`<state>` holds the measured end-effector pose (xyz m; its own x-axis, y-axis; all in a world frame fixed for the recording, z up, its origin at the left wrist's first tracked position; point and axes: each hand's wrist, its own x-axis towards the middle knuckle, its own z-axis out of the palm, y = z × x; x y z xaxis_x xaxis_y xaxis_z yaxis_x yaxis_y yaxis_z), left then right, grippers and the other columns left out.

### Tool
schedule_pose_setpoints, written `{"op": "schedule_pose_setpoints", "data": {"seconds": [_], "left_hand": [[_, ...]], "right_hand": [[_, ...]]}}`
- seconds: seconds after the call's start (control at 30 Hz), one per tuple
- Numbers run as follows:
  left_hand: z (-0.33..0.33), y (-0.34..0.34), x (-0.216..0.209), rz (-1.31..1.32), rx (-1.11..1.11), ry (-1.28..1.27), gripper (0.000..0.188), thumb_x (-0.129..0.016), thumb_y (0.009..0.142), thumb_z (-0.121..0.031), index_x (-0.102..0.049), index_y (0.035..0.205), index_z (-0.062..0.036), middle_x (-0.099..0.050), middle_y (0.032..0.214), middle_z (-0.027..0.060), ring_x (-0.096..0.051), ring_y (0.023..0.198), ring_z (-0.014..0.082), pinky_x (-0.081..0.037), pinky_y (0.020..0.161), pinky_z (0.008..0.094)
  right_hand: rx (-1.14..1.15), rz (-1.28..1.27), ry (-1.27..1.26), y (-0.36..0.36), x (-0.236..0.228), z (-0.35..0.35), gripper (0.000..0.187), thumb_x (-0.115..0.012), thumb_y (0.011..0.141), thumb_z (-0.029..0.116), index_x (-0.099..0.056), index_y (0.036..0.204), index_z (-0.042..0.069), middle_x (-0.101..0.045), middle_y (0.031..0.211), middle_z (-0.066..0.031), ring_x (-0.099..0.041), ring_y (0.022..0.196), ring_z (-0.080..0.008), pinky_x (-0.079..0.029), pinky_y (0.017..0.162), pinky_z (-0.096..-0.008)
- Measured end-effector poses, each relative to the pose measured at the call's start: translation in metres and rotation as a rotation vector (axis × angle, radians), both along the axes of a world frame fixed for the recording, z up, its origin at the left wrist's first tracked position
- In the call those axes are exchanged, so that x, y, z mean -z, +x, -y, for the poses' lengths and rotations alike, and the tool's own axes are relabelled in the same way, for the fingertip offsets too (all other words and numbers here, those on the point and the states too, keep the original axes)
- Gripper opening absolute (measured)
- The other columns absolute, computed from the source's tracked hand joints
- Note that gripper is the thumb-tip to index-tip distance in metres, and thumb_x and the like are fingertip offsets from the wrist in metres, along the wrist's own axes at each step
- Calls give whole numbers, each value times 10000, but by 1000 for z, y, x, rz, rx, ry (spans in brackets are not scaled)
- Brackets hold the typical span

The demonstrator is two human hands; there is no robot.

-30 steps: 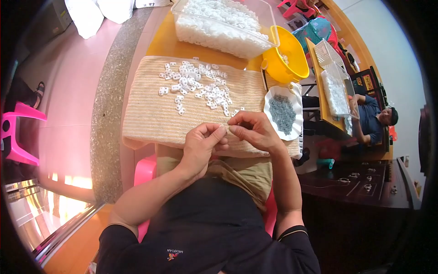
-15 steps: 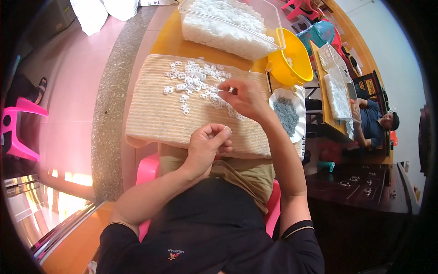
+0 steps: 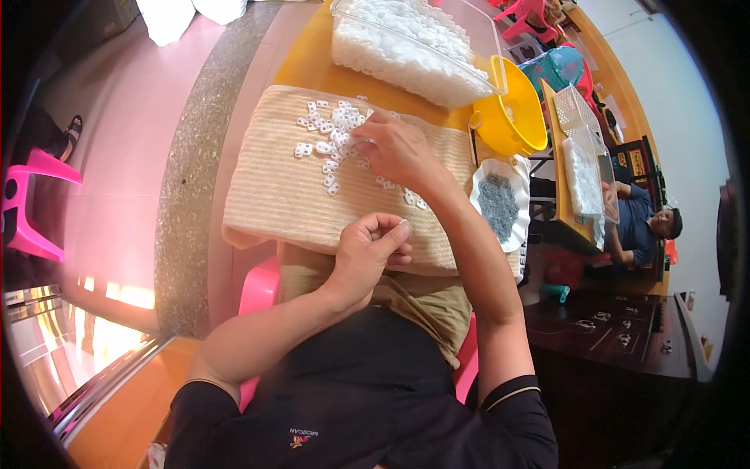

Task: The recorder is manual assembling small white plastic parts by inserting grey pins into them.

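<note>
Small white plastic pieces with two dark holes [image 3: 336,129] lie in a loose heap on a beige striped cloth [image 3: 266,180]. Over the right side of this heap reaches my right hand [image 3: 398,152], its fingers apart and bent down among the pieces, partly hiding them. My left hand [image 3: 371,250] is held above the cloth's near edge, thumb and forefinger pinched together. Whatever sits in that pinch is too small to make out. To the right of my right forearm, a white wavy-rimmed dish [image 3: 520,187] holds many tiny grey parts [image 3: 497,205].
A clear bin [image 3: 344,43] full of white pieces stands at the table's far side, beside a yellow bucket [image 3: 519,121]. Another person [image 3: 637,215] sits at a separate table at the right. A pink stool [image 3: 35,207] stands on the floor at left.
My right hand has moved left and farther into the heap of white pieces, with its fingers spreading. The left hand keeps its pinch. The whole view has shifted slightly.
</note>
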<state>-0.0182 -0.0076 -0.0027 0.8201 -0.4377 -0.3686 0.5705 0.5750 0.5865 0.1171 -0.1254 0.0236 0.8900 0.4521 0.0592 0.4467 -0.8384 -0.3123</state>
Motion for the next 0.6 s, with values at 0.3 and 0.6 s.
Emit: {"op": "schedule_pose_setpoints", "data": {"seconds": [0.3, 0.6], "left_hand": [[0, 0, -2, -26, 33, 2, 123, -647, 896, -146, -587, 937, -46, -601, 775, 18, -586, 682, 89, -526, 612, 236], [-1, 0, -1, -19, 21, 3, 112, -633, 901, -118, -579, 968, -46, -604, 820, 27, -595, 708, 102, -527, 645, 241]], "right_hand": [[44, 59, 80, -19, 2, 23, 211, -633, 795, 128, -671, 990, 59, -606, 970, -145, -588, 925, -340, -465, 790, -415], [209, 152, 223, -89, -18, 58, 206, -684, 791, 80, -659, 989, 32, -629, 901, -108, -604, 673, -249, -477, 614, -324]]}}
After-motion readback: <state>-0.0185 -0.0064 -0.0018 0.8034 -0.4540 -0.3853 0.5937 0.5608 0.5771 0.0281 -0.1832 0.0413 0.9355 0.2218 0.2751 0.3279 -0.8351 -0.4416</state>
